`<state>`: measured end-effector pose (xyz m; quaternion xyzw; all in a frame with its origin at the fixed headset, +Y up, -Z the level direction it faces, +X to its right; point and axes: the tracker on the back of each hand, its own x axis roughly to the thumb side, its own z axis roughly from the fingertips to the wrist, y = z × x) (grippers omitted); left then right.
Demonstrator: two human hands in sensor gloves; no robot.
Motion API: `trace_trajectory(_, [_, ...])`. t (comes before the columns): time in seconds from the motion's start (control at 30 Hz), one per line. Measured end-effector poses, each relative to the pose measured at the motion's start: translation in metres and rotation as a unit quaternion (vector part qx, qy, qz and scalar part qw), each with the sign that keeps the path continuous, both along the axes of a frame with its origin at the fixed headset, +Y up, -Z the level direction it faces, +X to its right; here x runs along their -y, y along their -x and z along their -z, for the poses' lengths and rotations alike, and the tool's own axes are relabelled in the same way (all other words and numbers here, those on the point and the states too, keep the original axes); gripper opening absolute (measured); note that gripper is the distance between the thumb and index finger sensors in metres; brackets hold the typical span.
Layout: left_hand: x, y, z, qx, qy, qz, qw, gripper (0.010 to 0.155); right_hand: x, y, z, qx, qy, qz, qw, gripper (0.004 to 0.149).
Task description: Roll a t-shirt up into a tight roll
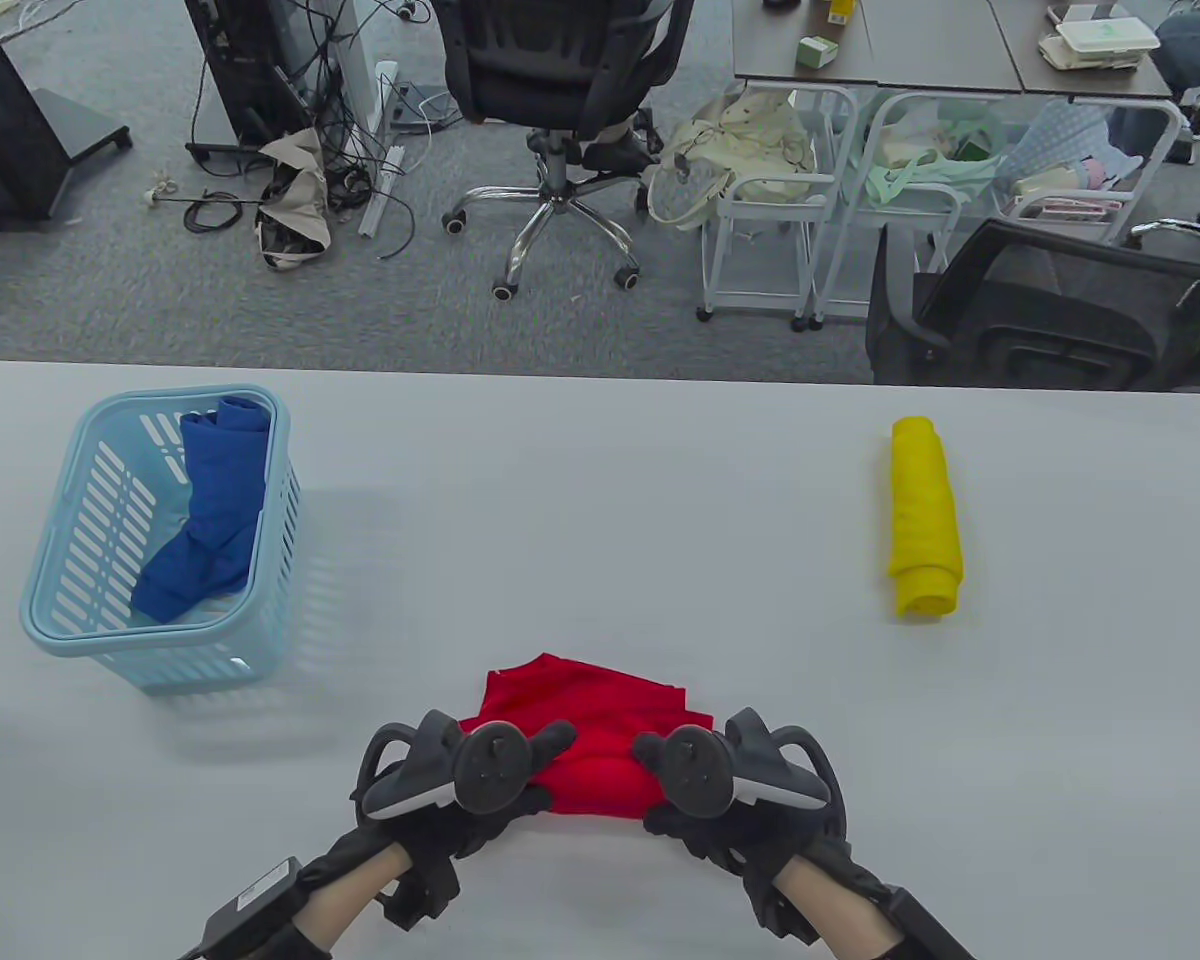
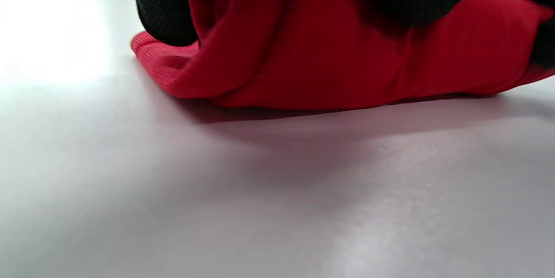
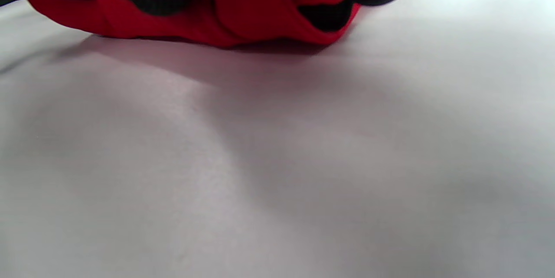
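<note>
Soft red t-shirt (image 1: 600, 740) half-rolled, both hands' knit-gloved fingers (image 2: 164, 9) gripping its bunched, ribbed-hemmed roll

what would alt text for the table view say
Two gloved hands, left hand and right hand, grip a partly rolled red t-shirt at the near edge of a grey table. A yellow roll lies far right; a blue basket holding blue cloth stands left.

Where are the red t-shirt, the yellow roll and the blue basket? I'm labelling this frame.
red t-shirt (image 1: 600, 720), table view, flat unrolled part.
yellow roll (image 1: 924, 515), table view, middle of its length.
blue basket (image 1: 65, 630), table view, near rim.
</note>
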<state>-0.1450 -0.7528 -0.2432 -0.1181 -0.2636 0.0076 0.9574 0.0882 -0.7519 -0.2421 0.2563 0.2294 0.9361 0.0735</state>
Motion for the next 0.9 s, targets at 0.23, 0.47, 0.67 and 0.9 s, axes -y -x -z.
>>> trace_trajectory(0.23, [0.002,-0.017,-0.015,0.053,-0.161,0.140,0.976,0.078,0.004,-0.008,0.005,-0.002,0.078,0.067,0.995,0.072])
trace_trajectory(0.47, [-0.004,-0.006,-0.002,0.026,-0.021,0.018,0.999,0.063,-0.004,-0.003,-0.002,0.015,-0.031,-0.003,0.999,0.078])
trace_trajectory(0.67, [0.001,0.003,0.007,-0.011,0.066,-0.044,0.997,0.065,-0.005,0.004,-0.005,-0.005,-0.082,-0.057,0.995,0.070])
trace_trajectory(0.9, [0.006,-0.010,-0.009,0.048,-0.060,0.110,0.991,0.084,-0.001,-0.001,0.002,0.006,-0.010,0.000,1.000,0.066])
